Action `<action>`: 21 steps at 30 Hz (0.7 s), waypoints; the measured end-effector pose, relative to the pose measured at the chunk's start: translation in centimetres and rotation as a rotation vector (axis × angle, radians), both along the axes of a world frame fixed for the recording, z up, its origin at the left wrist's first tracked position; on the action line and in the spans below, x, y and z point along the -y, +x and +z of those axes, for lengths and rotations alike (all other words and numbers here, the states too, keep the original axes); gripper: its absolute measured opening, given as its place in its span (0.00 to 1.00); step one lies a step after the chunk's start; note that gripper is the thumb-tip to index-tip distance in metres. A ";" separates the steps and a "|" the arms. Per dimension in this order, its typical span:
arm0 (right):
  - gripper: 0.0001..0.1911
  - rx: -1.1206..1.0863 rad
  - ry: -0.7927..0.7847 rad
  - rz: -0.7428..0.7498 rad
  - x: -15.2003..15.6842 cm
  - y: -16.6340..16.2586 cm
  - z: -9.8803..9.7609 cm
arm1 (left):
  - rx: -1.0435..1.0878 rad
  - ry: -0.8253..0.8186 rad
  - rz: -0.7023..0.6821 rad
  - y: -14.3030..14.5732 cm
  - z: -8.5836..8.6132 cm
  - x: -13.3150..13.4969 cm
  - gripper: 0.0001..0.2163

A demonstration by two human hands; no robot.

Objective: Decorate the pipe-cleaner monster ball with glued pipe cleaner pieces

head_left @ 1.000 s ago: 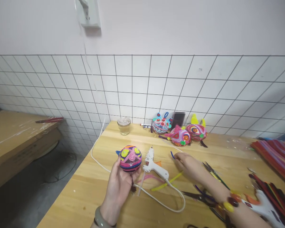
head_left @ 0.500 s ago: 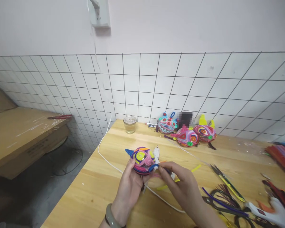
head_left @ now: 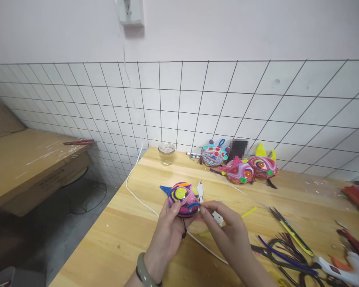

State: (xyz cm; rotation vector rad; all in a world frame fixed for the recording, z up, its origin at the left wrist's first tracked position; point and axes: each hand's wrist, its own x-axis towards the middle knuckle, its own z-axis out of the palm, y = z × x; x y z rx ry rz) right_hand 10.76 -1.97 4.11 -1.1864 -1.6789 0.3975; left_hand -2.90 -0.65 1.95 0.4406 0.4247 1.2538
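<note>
My left hand [head_left: 169, 229] cradles a round, fish-like ornament [head_left: 184, 195] covered in coiled pipe cleaners, with a yellow eye and a blue pointed tail at its left. A dark tassel hangs beneath it. The thumb rests on the ornament's front, near the bottom. At its lower right side my right hand [head_left: 229, 227] pinches the end of a short blue pipe cleaner [head_left: 193, 206] between thumb and forefinger, and the strip lies against the ornament. Behind the right fingers is a white object [head_left: 200, 191], partly hidden, whose kind I cannot make out.
Finished-looking ornaments [head_left: 239, 171] stand by the tiled wall, right of a glass cup [head_left: 166, 154]. To the right lie a craft knife [head_left: 291, 231], black scissors [head_left: 275, 255], a purple pipe cleaner [head_left: 283, 259] and a white glue gun [head_left: 341, 271]. A white cord [head_left: 137, 197] crosses the wooden table.
The view has shifted a little. The blue pipe cleaner, bowed out from the ornament before, now lies flatter against it. My left thumb has moved onto the ornament's front.
</note>
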 end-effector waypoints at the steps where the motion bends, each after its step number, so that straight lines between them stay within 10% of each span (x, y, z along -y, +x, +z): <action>1: 0.08 -0.016 -0.018 -0.003 0.0 0.0 0.0 | -0.007 0.009 -0.005 0.0 0.0 0.0 0.15; 21: 0.08 -0.054 -0.059 -0.066 -0.2 -0.3 -0.3 | -0.059 0.039 -0.003 0.1 0.1 0.1 0.18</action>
